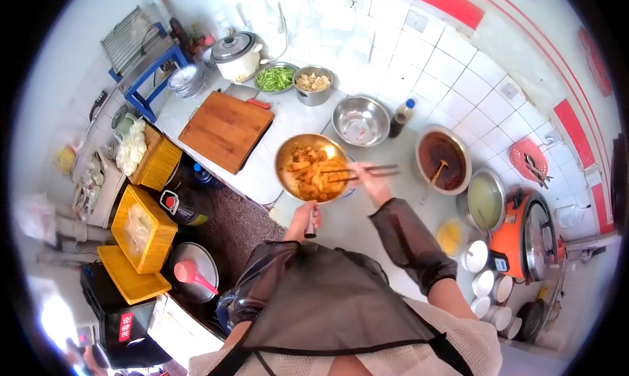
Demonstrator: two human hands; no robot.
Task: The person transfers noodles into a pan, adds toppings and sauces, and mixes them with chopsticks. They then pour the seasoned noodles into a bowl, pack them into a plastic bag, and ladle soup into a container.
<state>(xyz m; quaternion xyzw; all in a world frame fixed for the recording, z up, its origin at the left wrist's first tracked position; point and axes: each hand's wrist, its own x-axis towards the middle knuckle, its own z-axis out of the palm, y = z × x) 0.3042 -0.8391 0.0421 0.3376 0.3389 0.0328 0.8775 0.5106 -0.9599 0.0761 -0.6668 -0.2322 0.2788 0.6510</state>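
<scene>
My left hand [303, 218] is wrapped round the handle [310, 230] of a frying pan [280, 168], which is held level or slightly tilted above the counter. Inside the pan lie wide, orange-red noodles [304, 169] with darker bits. A pair of dark chopsticks [383, 170] is gripped in my right hand [373, 184], their tips in the noodles at the pan's right side. That hand is a little blurred. Partly hidden under the pan's right edge is a plate or bowl with a bluish rim [352, 191].
Behind the pan stand a steel bowl [360, 121] and a sauce bottle [401, 118]. To the right are a pot of dark red sauce [444, 158], a bowl of pale liquid [486, 199] and an orange cooker [517, 235]. A wooden cutting board [226, 130] lies left.
</scene>
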